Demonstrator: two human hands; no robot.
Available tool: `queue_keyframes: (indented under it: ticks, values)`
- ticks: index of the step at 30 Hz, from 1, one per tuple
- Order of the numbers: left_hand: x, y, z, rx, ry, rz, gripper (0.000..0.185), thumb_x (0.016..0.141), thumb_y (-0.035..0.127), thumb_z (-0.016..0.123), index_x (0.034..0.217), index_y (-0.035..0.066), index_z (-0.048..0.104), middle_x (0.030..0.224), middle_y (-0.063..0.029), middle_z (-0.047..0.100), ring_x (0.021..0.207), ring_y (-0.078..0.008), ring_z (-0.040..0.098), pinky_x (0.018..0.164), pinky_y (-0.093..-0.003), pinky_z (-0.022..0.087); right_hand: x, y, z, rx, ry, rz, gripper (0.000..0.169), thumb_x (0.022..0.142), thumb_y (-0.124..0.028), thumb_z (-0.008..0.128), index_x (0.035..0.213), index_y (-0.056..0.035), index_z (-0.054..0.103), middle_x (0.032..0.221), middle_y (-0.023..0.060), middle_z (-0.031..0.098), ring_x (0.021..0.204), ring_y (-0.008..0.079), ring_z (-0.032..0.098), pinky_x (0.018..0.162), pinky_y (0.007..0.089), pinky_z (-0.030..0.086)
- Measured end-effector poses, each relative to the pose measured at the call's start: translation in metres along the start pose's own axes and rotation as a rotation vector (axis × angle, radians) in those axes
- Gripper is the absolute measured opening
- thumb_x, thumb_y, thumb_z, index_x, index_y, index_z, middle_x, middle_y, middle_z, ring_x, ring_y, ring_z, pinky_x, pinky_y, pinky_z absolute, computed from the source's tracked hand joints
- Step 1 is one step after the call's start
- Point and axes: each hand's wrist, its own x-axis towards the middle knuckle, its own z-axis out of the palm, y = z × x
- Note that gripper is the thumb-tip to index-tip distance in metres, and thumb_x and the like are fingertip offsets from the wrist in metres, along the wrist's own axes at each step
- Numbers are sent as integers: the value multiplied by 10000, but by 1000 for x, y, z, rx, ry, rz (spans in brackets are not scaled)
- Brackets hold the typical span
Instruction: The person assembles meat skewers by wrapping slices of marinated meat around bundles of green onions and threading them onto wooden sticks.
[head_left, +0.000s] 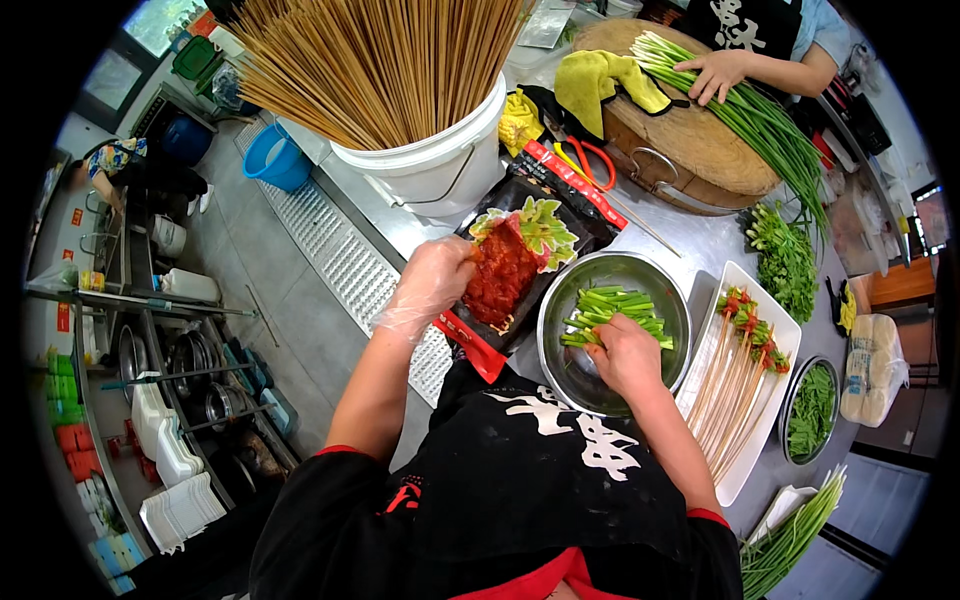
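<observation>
My left hand (435, 281), in a clear plastic glove, is at the left edge of the red marinated meat (501, 271). Its fingertips are partly hidden, so its grip does not show. The meat lies in a black tray (529, 326) with a leaf-patterned liner. My right hand (626, 352) reaches into a steel bowl (551, 356) and pinches some cut green stems (619, 306). Right of the bowl is a white rectangular tray (724, 491) of bamboo skewers (724, 397), whose far ends carry red and green pieces.
A white bucket of bamboo sticks (382, 75) stands beyond the black tray. Red-handled scissors (596, 165) lie near a round wooden chopping block (675, 142), where a co-worker's hand (716, 75) rests on long scallions (776, 127). Cilantro (784, 262) and a bowl of chopped greens (811, 412) sit rightward.
</observation>
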Motion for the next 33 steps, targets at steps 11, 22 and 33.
queue_keyframes:
  ticks: [11,22,33]
  values:
    - [32,-7,61,314,-115,82,114,701,106,546,742,18,606,793,-191,607,775,-373,588,714,-459,468,-5,-2,-12,149,1,81,199,698,-178,682,814,-21,638,769,100,556,727,282,578,628,375,470]
    - [34,1,18,-49,-246,-182,210,724,146,513,845,3,606,773,-235,586,751,-372,577,686,-420,448,-11,3,-19,183,-6,105,215,699,-188,693,816,-17,636,768,114,558,711,294,575,621,379,464]
    - [14,4,24,-1024,-199,-409,217,880,177,486,878,-7,600,817,-21,603,725,-132,566,660,-253,452,-9,-1,-21,231,-37,67,213,707,-196,692,812,-19,636,762,123,555,706,303,573,629,386,463]
